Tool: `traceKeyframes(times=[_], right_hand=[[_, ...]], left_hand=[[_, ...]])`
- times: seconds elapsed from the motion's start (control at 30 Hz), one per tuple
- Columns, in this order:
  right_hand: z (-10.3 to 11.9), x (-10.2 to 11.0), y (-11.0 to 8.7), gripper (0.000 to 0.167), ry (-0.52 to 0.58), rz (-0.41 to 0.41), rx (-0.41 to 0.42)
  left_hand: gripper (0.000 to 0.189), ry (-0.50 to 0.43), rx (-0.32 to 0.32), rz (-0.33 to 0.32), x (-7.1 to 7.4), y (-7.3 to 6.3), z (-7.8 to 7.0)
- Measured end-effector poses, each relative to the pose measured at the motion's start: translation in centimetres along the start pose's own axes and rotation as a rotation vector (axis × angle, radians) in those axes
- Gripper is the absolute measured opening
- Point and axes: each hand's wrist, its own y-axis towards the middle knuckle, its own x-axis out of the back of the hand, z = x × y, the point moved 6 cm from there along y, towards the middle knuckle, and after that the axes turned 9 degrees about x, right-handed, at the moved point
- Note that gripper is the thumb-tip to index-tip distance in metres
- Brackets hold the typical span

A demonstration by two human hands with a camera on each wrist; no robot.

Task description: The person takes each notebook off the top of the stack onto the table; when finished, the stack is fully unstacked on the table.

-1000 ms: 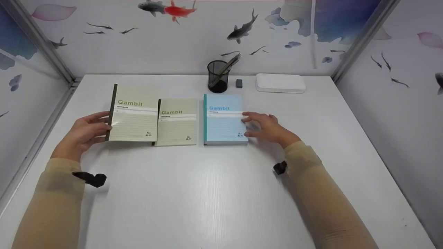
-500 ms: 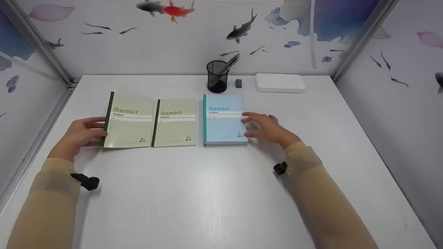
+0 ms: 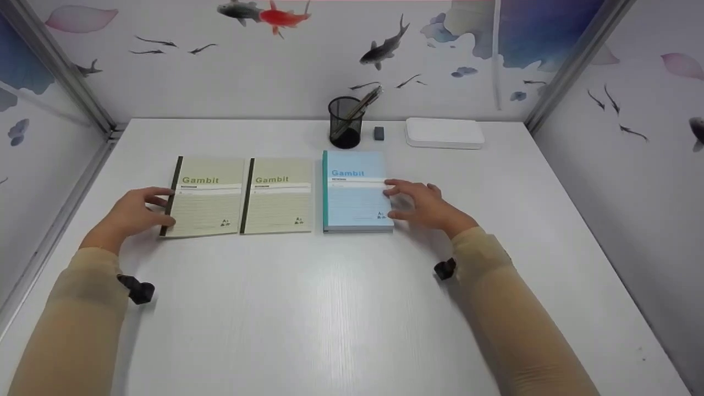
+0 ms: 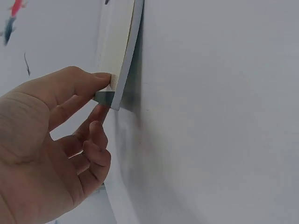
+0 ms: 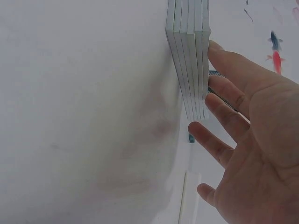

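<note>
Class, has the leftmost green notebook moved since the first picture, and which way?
Yes. Against the black mesh cup, the leftmost green notebook has shifted left and down in the head view; it no longer overlaps the middle notebook.

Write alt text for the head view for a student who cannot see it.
At a white desk, someone's left grip holds the dark spine of a green Gambit notebook, while the right grip touches a stack topped by a blue Gambit notebook. A second green notebook lies between. Behind are a mesh pen cup, dark block and white case.
</note>
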Motion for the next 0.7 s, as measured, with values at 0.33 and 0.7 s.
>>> traceKeyframes(times=[0.33, 0.7], right_hand=[[-0.1, -0.1, 0.1, 0.054, -0.008, 0.007, -0.009], [-0.2, -0.1, 0.0, 0.054, 0.01, 0.002, -0.004]], left_hand=[[0.064, 0.133, -0.005, -0.008, -0.5, 0.4, -0.1], [0.058, 0.024, -0.027, -0.245, -1.9, 0.1, -4.6]])
